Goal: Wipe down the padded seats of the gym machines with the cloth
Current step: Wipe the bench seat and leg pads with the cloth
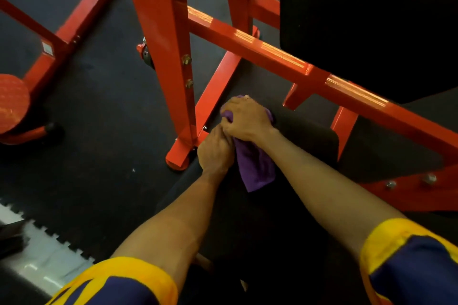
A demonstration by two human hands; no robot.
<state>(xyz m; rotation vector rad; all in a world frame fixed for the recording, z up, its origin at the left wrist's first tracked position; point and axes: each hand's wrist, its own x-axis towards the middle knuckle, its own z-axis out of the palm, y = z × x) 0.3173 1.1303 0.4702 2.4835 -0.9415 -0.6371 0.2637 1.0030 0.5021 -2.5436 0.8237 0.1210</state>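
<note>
**Two hands on one purple cloth**

Both are bunched up together over the black padded seat (312,136). The right hand (244,119) has its fingers curled round the top of the purple cloth (256,168), and the left hand (215,151) grips it just below, touching the right. The cloth's loose end trails toward the camera, beside the orange frame (272,51).

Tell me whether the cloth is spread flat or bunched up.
Bunched up: the cloth is gathered in the right hand and left hand, one loose end trailing below.
</note>
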